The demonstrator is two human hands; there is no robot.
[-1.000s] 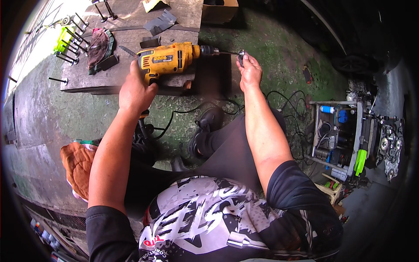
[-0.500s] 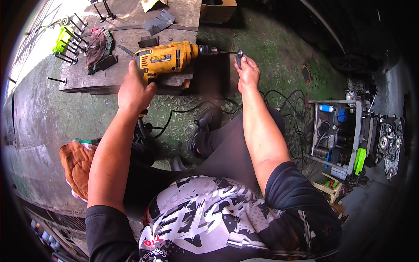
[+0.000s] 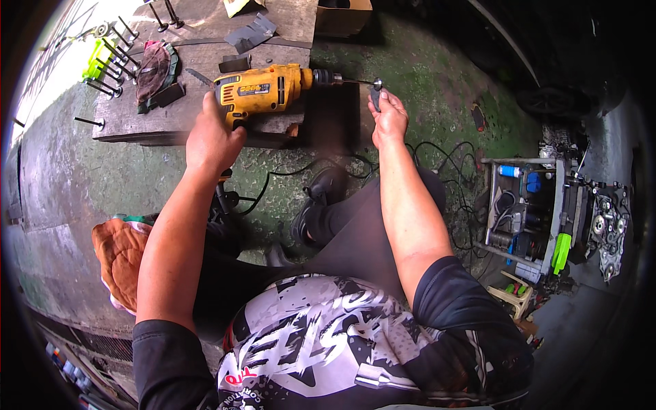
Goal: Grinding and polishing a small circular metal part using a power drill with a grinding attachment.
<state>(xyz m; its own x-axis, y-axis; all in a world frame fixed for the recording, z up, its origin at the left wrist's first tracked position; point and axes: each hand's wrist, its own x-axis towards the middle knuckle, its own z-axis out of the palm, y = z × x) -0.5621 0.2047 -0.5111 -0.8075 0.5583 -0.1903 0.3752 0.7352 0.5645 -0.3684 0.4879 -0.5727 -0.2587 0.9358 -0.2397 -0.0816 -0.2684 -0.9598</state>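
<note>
My left hand [image 3: 213,140] is wrapped around the handle of a yellow and black power drill [image 3: 256,92], which lies level above the workbench edge and points right. An engine valve [image 3: 357,82] is clamped by its stem in the drill chuck [image 3: 324,77], its round head outward. At that head, my right hand [image 3: 390,123] pinches a small dark piece of sandpaper [image 3: 374,104] between thumb and fingers. Whether the sandpaper touches the valve head is hard to make out. Several more engine valves [image 3: 116,68] stand on their heads at the bench's left side.
On the wooden bench [image 3: 205,51] are a crumpled cloth [image 3: 156,72], dark sandpaper sheets [image 3: 251,34] and a dark block [image 3: 234,63]. A cardboard box [image 3: 344,19] stands beyond. Black cable [image 3: 273,174] loops across the floor near my feet. To the right is a metal cart [image 3: 523,212] with tools.
Both hands and the drill stay nearly where they were. My right hand and the valve head have shifted very slightly; both grips are unchanged.
</note>
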